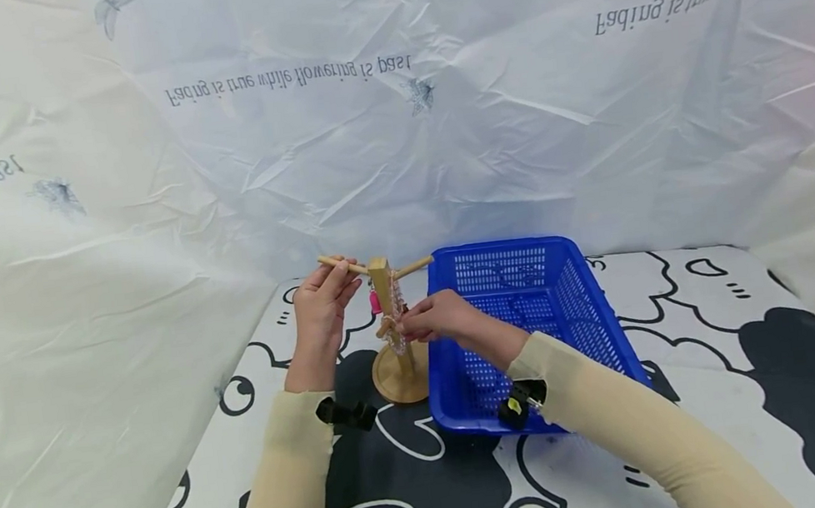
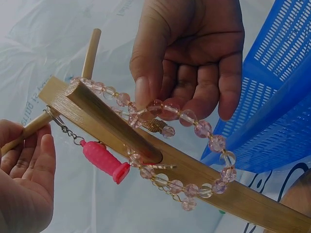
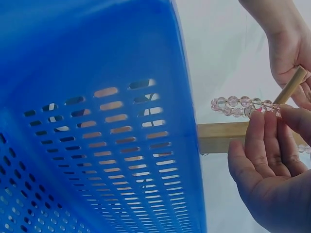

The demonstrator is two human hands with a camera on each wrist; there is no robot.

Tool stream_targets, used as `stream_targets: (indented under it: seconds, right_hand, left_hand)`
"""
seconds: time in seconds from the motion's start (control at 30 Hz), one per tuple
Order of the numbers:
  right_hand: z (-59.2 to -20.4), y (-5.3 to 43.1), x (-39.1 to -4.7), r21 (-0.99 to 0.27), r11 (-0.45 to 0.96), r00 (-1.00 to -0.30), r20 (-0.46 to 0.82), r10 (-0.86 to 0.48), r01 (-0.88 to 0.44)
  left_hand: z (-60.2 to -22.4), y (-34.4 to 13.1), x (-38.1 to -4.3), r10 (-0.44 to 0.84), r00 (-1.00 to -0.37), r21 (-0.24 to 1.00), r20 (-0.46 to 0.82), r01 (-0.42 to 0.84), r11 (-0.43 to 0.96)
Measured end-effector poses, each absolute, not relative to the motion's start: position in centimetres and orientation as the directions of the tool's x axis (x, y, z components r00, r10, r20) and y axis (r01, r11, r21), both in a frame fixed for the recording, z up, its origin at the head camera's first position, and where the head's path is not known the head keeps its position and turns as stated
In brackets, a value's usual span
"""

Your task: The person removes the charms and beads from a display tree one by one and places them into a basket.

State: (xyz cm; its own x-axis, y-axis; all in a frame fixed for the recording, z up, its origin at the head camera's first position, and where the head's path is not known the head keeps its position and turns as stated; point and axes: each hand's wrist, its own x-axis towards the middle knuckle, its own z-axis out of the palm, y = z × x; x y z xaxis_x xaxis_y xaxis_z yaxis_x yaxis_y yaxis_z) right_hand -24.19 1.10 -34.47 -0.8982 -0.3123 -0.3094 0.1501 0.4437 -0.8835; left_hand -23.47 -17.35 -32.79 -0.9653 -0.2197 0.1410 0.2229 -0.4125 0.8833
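A wooden peg stand [image 1: 379,272] with a round base stands upright on the patterned cloth. My left hand [image 1: 319,310] grips its upper left peg. On the right, my right hand [image 1: 441,317] pinches a bracelet of clear pink beads [image 2: 216,143] between thumb and fingers. The bracelet loops around a lower peg [image 2: 109,119] in the left wrist view. A second beaded strand with a gold charm [image 2: 154,125] hangs close to it, partly hidden. From the left peg dangles a pink keychain [image 2: 104,160] on a metal chain.
Right beside the stand sits a blue perforated basket [image 1: 606,307], with some dark items inside that are hard to make out. White printed sheeting [image 1: 365,150] hangs behind and at both sides. A black-and-white patterned cloth [image 1: 554,480] covers the table.
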Motion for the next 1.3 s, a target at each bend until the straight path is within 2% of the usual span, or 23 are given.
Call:
stream_targets:
  seconds: [0.83,1.3]
  right_hand:
    - [-33.8,0.7,-23.0,-0.928,0.356,-0.891,-0.249,-0.380,0.108]
    - [-33.8,0.6,-22.5,-0.931,0.364,-0.906,-0.168,-0.389,0.016]
  left_hand:
    - [-32.6,-17.3,-23.3,-0.227,-0.966,0.888,0.127,0.213,-0.409]
    - [-32.6,-17.3,-23.2,-0.226,-0.964,0.885,0.141,0.225,-0.407]
